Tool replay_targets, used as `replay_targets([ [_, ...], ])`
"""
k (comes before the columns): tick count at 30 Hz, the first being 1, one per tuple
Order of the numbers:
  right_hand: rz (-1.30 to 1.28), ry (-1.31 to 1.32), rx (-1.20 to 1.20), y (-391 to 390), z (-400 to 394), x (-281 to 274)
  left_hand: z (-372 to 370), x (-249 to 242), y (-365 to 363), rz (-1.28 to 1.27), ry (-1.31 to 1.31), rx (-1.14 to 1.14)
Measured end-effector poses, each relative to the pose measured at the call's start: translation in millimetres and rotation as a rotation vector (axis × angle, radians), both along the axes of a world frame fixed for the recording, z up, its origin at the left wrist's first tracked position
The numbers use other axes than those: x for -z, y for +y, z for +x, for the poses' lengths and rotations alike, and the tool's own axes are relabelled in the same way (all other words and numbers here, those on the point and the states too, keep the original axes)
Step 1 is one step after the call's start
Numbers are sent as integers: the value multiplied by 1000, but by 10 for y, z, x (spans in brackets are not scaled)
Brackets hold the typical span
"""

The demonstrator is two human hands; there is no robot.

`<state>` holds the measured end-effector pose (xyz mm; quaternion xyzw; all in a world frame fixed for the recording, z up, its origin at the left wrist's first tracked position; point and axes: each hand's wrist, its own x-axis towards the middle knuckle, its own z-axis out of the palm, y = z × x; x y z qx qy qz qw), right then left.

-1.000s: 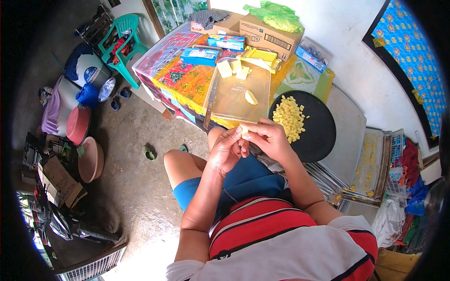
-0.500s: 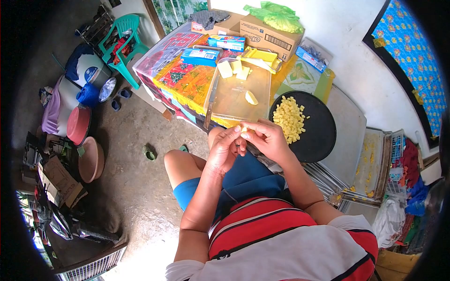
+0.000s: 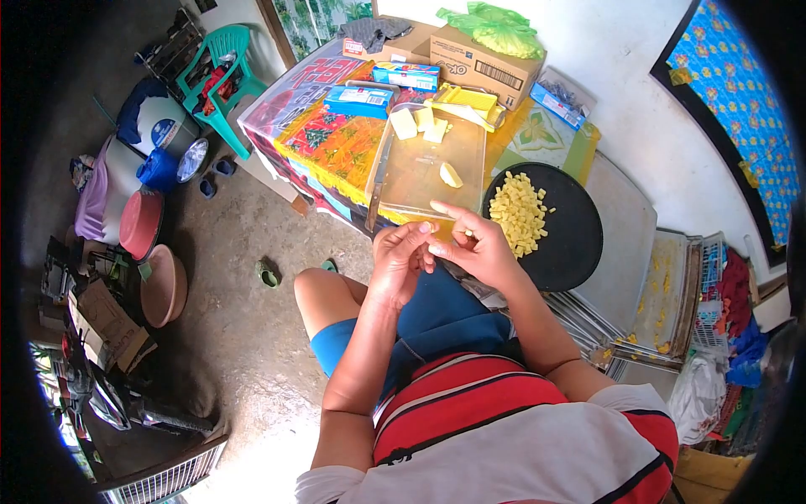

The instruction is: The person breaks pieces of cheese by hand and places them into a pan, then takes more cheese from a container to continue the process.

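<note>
My left hand [image 3: 401, 259] is closed, thumb and forefinger pinching a small pale yellow piece [image 3: 432, 227]. Just right of it, my right hand [image 3: 480, 250] has its thumb and forefinger spread apart; a tiny pale spot shows by its curled fingers, too small to name. Both hands hover above my lap, in front of a cutting board [image 3: 411, 189]. On the board lie pale yellow blocks [image 3: 404, 124] and one wedge-like piece [image 3: 451, 175]. A knife [image 3: 379, 181] rests along its left edge. To the right, a round black tray [image 3: 575, 244] holds a heap of small yellow pieces [image 3: 518, 210].
Blue boxes [image 3: 359, 101] and a yellow tray [image 3: 466, 102] stand behind the board. A cardboard box [image 3: 478, 69] with a green plastic bag [image 3: 495, 29] is at the back. Stacked metal trays [image 3: 659, 286] sit at right. A green chair [image 3: 222, 80] and basins [image 3: 164, 286] are left.
My right forefinger has lifted and spread away from the thumb, and the fingertips of my two hands have parted. The small piece stays in my left pinch.
</note>
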<state>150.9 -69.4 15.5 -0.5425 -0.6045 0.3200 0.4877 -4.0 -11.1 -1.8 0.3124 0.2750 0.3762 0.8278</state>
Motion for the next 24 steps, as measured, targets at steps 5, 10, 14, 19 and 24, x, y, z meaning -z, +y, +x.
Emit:
replay_targets([
  [5,-119,408,-45,49,32,-26,-22,36,31,-26,-118,-18],
  [10,-268,756,-52,103,116,77,-50,99,66,-9,-180,65],
  [14,-304,916,-80,117,175,160,-41,147,67,-7,-200,89],
  [19,-276,976,-71,124,168,167,-30,216,76,-21,-205,83],
  [24,-251,1103,-178,141,227,227,-37,209,72,-93,-159,37],
])
